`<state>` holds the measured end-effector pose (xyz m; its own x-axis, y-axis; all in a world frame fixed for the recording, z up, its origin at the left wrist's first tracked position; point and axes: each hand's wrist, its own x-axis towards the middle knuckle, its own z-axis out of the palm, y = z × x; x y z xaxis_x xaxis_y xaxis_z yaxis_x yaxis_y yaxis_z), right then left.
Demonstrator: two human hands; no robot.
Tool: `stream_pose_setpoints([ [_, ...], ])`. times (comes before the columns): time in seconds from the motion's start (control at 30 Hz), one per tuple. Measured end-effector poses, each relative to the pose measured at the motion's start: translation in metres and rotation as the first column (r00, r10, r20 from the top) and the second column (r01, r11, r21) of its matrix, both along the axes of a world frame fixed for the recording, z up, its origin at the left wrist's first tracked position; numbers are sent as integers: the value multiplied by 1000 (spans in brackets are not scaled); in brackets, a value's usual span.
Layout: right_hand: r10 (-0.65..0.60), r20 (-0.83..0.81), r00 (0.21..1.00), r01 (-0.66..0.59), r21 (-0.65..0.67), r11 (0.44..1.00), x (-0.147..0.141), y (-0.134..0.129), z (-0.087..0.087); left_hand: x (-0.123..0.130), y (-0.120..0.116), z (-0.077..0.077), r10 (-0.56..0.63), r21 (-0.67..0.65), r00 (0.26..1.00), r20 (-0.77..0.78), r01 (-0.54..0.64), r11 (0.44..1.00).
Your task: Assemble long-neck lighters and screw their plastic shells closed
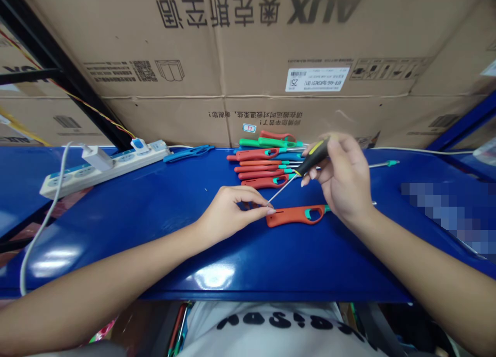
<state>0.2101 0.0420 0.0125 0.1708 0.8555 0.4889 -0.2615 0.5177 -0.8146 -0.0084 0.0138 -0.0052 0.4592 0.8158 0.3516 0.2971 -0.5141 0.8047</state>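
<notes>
Orange-red utility lighter [296, 215] is being kept flat on the table [116, 233], centre, toward the near side, with its green-trimmed right end running under the right hand [343, 179]. Left end is being touched by the fingertips [269, 210] of the left hand [228, 216]. Left fingers are being held close together and curled; whether the lighter is being pinched cannot be told.

Black-and-yellow screwdriver [312, 157] is being pinched by the handle between right thumb and fingers, above the lighter and clear of the table. Its thin steel shaft [282, 188] is being angled down and left, tip ending just beside the left fingertips. Contact between tip and lighter cannot be told.

Row of red lighters with green trim [253, 167] is being left lying side by side on the far side of the table, just left of the screwdriver handle. Green lighter [267, 142] is lying at the far end of that row. Thin rod with a green tip [387, 164] is sticking out right of the right hand.

Further left: blue-handled tool [188, 153], then white power strip [104, 168] with a white plug and cable [42, 217]. Cardboard cartons [232, 52] are stacked along the far edge.
</notes>
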Motion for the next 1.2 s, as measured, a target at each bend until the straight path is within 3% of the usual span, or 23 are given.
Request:
stream_pose_setpoints([
  [0.33,21,145,989,-22,3,1000,5,-4,0,0,0,-1,-11,59,1000,-5,12,998],
  [0.47,56,231,971,-72,63,995,4,-8,3,0,-1,-4,-42,66,999,-22,43,997],
  [0.7,134,499,856,-220,116,969,5,-20,12,2,-1,-7,-44,16,998,-36,45,999],
  [0.8,76,589,804,-215,169,962,4,-22,11,3,-1,-10,-40,-30,998,-46,39,999],
  [1.0,-124,614,779,-93,309,946,1,-26,3,7,-3,-17,-94,-53,995,-15,93,994],
  [1.2,25,629,777,-202,211,956,1,-29,2,6,-1,-20,-102,36,995,-19,103,994],
])
